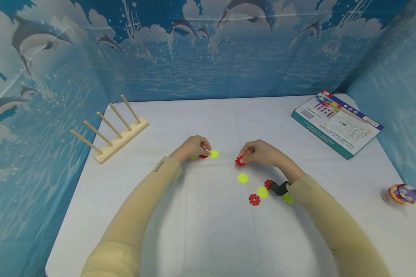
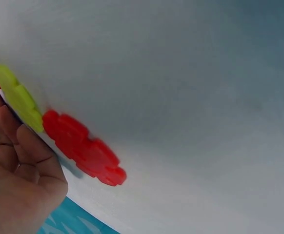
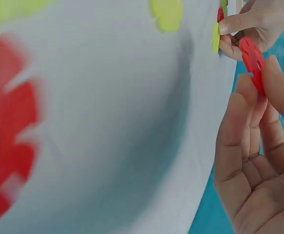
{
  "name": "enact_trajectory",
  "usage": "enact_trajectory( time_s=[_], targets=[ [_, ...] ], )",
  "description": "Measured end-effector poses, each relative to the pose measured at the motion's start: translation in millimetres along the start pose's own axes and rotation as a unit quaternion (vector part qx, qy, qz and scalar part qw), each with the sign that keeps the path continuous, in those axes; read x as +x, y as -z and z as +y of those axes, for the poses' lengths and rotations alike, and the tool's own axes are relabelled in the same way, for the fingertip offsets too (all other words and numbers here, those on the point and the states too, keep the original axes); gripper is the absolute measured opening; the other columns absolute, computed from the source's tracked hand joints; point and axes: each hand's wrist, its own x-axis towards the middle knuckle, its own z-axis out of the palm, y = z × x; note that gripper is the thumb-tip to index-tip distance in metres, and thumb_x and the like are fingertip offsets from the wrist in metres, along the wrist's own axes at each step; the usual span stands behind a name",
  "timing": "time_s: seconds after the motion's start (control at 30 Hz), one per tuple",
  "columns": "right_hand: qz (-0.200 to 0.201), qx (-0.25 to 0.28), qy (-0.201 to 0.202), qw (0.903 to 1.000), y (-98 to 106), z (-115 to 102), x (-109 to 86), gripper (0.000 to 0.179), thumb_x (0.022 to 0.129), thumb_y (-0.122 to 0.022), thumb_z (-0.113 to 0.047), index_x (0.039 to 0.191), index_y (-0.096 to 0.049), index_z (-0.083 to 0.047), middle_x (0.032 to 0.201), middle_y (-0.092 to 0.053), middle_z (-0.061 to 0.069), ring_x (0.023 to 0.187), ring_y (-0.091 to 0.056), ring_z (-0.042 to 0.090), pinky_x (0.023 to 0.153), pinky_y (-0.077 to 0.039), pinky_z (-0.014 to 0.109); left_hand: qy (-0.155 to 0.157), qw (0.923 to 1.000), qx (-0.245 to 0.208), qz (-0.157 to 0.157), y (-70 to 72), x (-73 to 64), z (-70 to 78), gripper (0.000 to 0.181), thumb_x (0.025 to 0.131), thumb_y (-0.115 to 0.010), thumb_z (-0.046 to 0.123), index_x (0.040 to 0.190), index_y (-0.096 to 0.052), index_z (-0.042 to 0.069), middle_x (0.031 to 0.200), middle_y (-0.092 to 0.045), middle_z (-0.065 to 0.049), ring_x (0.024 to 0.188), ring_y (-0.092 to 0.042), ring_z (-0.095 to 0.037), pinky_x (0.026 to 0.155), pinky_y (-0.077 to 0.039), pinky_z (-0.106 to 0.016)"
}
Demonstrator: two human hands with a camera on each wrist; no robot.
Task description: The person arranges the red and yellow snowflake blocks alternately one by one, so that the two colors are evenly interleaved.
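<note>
My left hand [image 1: 194, 147] pinches a bright yellow snowflake disc [image 1: 213, 154] between thumb and fingers, low over the white table. Touching that disc is a red one [image 1: 203, 156], with more yellow [image 1: 193, 157] behind, partly covered by the hand. Whether these are slotted together I cannot tell. To the right, my right hand [image 1: 260, 152] holds a red snowflake disc [image 3: 252, 63] by its edge, tilted up, between thumb and fingertips. The two hands are a short gap apart. Nearest below the right hand lies a loose yellow disc [image 1: 243, 177].
More loose discs, red [image 1: 254, 199] and yellow [image 1: 262, 192], lie near the right wrist. A wooden rack with several pegs [image 1: 121, 140] stands at the left. At the back right lies a flat box [image 1: 338, 125]; a small purple-topped toy [image 1: 403, 193] sits by the right edge.
</note>
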Motion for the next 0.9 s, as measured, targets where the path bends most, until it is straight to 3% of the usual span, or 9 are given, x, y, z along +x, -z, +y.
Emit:
enact_trajectory(
  time_s=[0.2,0.43,0.9],
  targets=[
    [0.021,0.025,-0.019,0.9993,-4.8,-14.9,26.8,0.025,0.089,-0.073,-0.024,0.106,-0.066,-0.007,0.096,-0.068,0.006,0.086,-0.060,0.019,0.080,-0.049,0.030,0.001,1.0000,0.005,0.003,-0.3,0.2,0.2,0.015,0.087,-0.076,0.015,0.099,-0.070,0.009,0.088,-0.059,-0.002,0.074,-0.056,-0.013,0.067,-0.042,-0.022],
    [0.036,0.014,-0.043,0.9983,-10.5,-27.7,49.1,0.023,0.089,-0.073,-0.022,0.105,-0.068,-0.006,0.093,-0.067,0.005,0.078,-0.058,0.015,0.073,-0.049,0.026,-0.003,0.9999,0.009,0.007,0.1,0.8,-0.4,0.015,0.086,-0.076,0.016,0.099,-0.070,0.010,0.088,-0.059,-0.001,0.074,-0.056,-0.013,0.067,-0.042,-0.021],
    [0.061,-0.030,-0.076,0.9948,-26.5,-38.8,59.0,0.018,0.089,-0.072,-0.021,0.100,-0.070,-0.006,0.089,-0.066,0.006,0.074,-0.056,0.016,0.066,-0.046,0.023,0.000,0.9999,0.011,0.003,1.2,2.6,-0.9,0.016,0.087,-0.076,0.017,0.100,-0.070,0.010,0.092,-0.058,-0.003,0.080,-0.053,-0.015,0.067,-0.042,-0.022]
  ],
)
